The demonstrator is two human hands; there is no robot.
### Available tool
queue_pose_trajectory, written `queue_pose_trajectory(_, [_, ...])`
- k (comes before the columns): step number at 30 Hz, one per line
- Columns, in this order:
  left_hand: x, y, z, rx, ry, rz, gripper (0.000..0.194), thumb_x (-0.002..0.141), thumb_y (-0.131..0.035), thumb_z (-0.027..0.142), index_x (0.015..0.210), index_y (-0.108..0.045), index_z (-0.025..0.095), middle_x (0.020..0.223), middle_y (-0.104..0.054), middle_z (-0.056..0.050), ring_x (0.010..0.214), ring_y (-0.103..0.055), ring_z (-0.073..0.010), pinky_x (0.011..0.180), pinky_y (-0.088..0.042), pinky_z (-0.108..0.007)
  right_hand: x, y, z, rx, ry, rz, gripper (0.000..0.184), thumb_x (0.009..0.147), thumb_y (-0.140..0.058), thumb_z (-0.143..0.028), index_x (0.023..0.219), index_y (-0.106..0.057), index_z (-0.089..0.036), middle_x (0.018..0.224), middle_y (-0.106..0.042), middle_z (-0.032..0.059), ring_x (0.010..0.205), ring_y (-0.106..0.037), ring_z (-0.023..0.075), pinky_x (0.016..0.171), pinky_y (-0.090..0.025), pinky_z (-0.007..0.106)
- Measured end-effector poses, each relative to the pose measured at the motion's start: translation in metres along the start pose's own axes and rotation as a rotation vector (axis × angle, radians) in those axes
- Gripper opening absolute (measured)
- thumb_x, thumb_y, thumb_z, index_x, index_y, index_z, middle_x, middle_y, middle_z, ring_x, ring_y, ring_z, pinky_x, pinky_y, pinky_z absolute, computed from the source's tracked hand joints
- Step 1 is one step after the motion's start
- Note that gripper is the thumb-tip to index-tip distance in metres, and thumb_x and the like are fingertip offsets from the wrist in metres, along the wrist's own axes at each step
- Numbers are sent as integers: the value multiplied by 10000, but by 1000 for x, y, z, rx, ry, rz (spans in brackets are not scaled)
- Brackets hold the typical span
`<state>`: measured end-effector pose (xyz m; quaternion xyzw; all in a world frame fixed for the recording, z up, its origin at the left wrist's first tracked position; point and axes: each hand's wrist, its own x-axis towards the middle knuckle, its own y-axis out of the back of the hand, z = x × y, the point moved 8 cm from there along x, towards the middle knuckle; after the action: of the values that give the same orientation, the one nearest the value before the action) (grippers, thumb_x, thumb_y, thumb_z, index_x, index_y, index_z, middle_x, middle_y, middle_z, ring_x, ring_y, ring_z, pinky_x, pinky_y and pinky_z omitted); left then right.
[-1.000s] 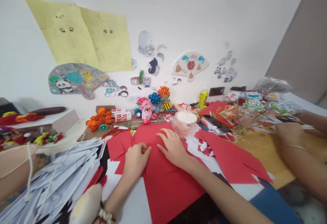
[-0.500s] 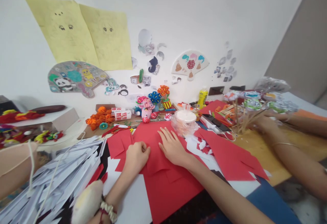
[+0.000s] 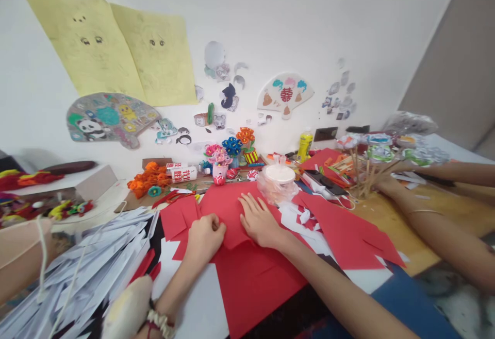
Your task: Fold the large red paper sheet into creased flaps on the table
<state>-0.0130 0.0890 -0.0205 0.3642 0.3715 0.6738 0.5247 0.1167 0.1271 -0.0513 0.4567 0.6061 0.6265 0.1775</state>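
A sheet of red paper (image 3: 228, 207) lies in front of me on top of a larger red sheet (image 3: 255, 287). My left hand (image 3: 207, 236) is closed at the small sheet's left side, thumb and fingers pinched at its edge. Flat on the right part of the same sheet rests my right hand (image 3: 261, 223), its fingers stretched out. Between my hands the sheet's near edge bows up slightly. Smaller red pieces (image 3: 178, 219) lie to the left, partly behind my left hand.
White paper strips (image 3: 96, 256) are heaped on the left. A lidded tub in plastic (image 3: 279, 176) stands beyond my right hand, near red sheets (image 3: 348, 236). At the right, a co-worker's hand (image 3: 389, 184) is by wooden sticks (image 3: 363, 179). Scissors (image 3: 170, 197) lie behind.
The near edge of the small red sheet has shifted and now curls up between my hands. The co-worker's hands have moved a little, uncovering white scraps. My view has turned slightly.
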Motion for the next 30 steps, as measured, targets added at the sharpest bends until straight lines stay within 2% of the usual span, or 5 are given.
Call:
queue_pose_trajectory(6, [1, 1, -1, -40, -28, 3, 273, 768, -493, 324, 531, -504, 188, 555, -605, -18, 558, -539, -149, 521, -294, -227, 0, 2, 6, 69, -20, 49, 496, 921, -278, -340, 1339, -348, -82, 1393, -366, 166, 1323, -254, 269, 1056, -234, 446])
queue_pose_trajectory(10, [2, 3, 0, -67, -59, -7, 293, 773, -484, 360, 539, -520, 188, 570, -620, -8, 562, -554, -139, 529, -316, -214, 3, 17, 16, 190, -73, 166, 499, 910, -322, -422, 1291, -385, -105, 1301, -454, 169, 1255, -355, 273, 1017, -303, 436])
queue_pose_trajectory(15, [4, 8, -6, -40, -35, 39, 278, 789, -460, 364, 591, -544, 188, 640, -651, -30, 637, -587, -161, 557, -318, -221, 3, 37, 14, 297, -73, 271, 390, 920, -312, -385, 1213, -446, -164, 1198, -530, 122, 1131, -475, 232, 958, -372, 385])
queue_pose_trajectory(22, [2, 3, -8, 8, -15, 33, 306, 775, -476, 398, 552, -522, 194, 596, -629, -31, 591, -558, -169, 530, -279, -237, -4, 10, 2, 77, -27, 52, 520, 913, -298, -359, 1369, -294, -109, 1397, -359, 164, 1319, -255, 279, 1044, -227, 463])
queue_pose_trajectory(30, [3, 4, -7, 10, -35, -73, 228, 708, -558, 271, 499, -513, 191, 543, -601, -2, 543, -527, -136, 515, -279, -225, -1, 2, 4, 48, -47, -51, 499, 919, -249, -317, 1365, -322, -105, 1419, -338, 145, 1335, -231, 263, 1059, -196, 450])
